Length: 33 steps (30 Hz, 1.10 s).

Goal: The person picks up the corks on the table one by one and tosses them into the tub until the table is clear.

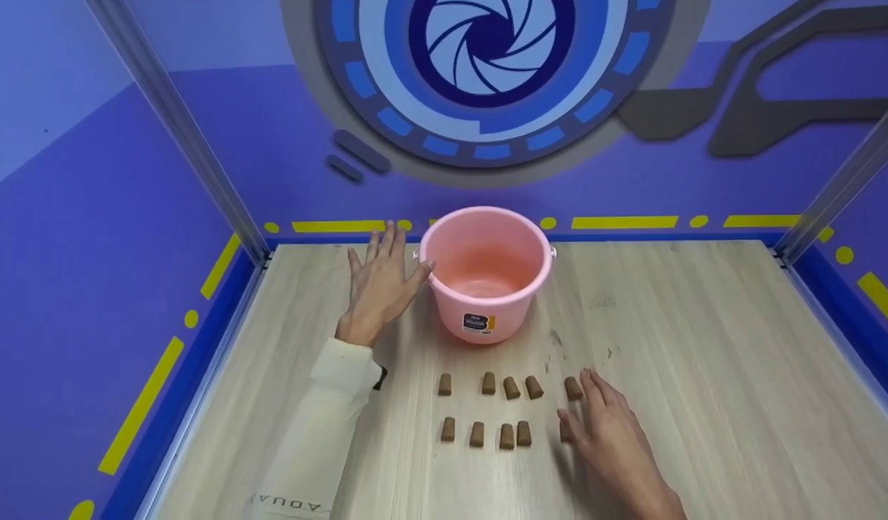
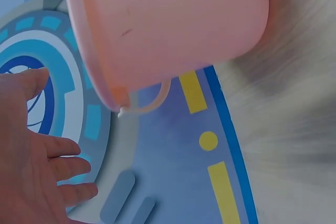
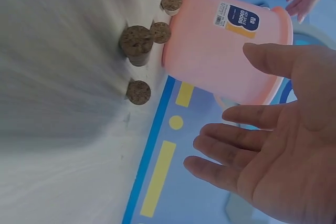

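Observation:
A pink bucket [image 1: 444,314] with a label on its front stands upright near the back wall. My left hand [image 1: 381,285] is at its left side, fingers spread, the thumb near the rim; whether it touches cannot be seen. In the left wrist view the left hand [image 2: 37,156] holds nothing. Brown tapered corks [image 1: 506,436] lie in two rows in front of the bucket. Over the right end of the rows hovers my right hand [image 1: 617,437], fingers extended and palm bare in the right wrist view. It partly hides a near cork [image 1: 565,432]; another cork [image 1: 573,388] lies by its fingertips.
The wooden tabletop [image 1: 689,347] is bordered by blue-purple printed walls [image 1: 198,173] at the back and sides. Metal posts [image 1: 191,144] stand in the back corners. The bucket's handle [image 2: 160,98] hangs behind it.

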Tool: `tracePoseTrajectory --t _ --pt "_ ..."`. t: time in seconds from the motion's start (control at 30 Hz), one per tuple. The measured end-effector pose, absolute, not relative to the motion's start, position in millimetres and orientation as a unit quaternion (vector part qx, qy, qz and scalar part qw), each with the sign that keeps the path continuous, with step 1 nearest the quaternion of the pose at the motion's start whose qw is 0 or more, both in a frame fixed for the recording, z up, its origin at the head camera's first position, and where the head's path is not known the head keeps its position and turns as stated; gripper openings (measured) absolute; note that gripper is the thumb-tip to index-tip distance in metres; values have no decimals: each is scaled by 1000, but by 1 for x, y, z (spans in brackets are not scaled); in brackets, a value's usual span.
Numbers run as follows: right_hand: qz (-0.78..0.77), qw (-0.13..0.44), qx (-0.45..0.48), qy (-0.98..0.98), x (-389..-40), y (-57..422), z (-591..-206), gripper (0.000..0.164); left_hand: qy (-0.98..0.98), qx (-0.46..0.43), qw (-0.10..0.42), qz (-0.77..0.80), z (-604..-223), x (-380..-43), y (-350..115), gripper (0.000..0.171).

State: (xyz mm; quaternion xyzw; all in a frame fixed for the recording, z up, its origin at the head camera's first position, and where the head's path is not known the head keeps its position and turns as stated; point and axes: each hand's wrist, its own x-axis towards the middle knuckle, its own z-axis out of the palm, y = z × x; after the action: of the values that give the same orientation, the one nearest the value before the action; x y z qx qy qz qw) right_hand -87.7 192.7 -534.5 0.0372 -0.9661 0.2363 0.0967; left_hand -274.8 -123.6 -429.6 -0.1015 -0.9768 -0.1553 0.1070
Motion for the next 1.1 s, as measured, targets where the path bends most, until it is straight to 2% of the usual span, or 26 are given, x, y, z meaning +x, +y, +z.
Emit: tracePoseTrajectory --t 0.9,1.1 --pt "251 50 -2 -967 -86 197 -551 66 -971 -112 97 -185 -451 -295 -105 80" --pt "267 22 -28 -963 -85 195 -553 66 -971 -111 96 -186 -454 -298 -101 77"
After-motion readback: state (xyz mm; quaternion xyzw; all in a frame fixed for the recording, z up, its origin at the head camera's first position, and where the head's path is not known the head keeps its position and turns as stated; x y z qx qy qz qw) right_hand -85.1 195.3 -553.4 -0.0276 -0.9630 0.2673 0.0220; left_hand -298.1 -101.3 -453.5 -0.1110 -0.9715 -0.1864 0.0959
